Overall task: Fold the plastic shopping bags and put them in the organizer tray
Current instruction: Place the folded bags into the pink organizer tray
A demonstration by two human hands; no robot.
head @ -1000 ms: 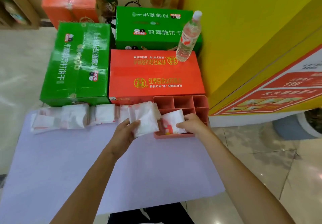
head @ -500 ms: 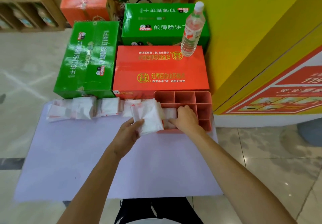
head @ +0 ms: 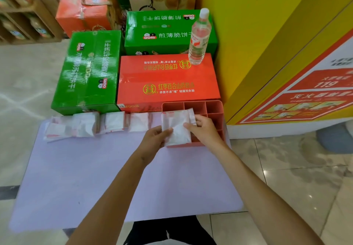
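Note:
A salmon-pink organizer tray point(head: 214, 105) with several compartments stands at the far right of the lilac table point(head: 107, 178). Over the tray's near left part a folded white plastic bag point(head: 176, 128) is held up between both hands. My left hand point(head: 154, 141) pinches its lower left edge. My right hand point(head: 202, 130) grips its right side, fingers curled onto the front. The bag hides the tray's near compartments. Several more folded white bags point(head: 114, 123) with red print lie in a row along the table's far edge, left of the tray.
Green point(head: 89, 73) and orange point(head: 168, 80) cartons stand on the floor right behind the table. A clear water bottle point(head: 198, 40) stands upright on the orange carton. A yellow wall panel point(head: 267, 44) rises to the right. Tiled floor surrounds the table.
My right hand left the small folded bag in the tray and came over to the larger bag in my left hand. That bag moved right, over the tray.

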